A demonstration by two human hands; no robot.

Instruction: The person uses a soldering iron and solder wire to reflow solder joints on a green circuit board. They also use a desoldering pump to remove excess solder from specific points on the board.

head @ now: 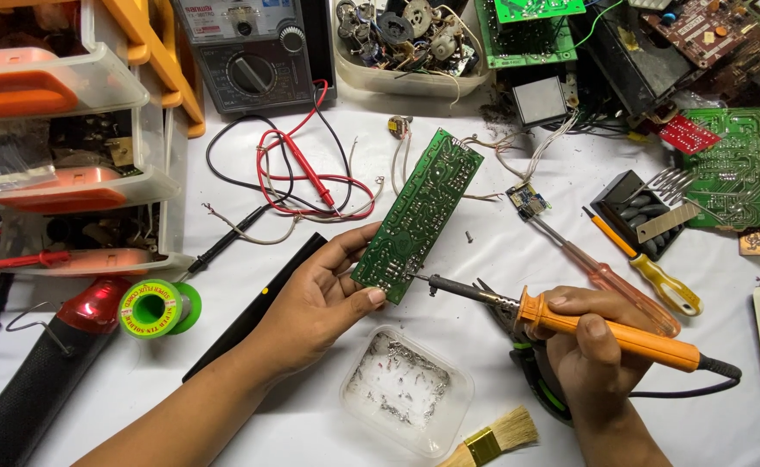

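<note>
Left hand [323, 298] pinches the light, stiff, fragile board [419, 214] by its 6 o'clock edge at table centre, while right hand [592, 346] wraps shut round the iron [570, 324], tip touching it

Both forearms bare to the frame edge, no sleeves, gloves, watch, rings or bands showing; left hand [319, 298] and right hand [589, 355] with short, plain, unpainted nails, a few knuckle creases visible.
</note>
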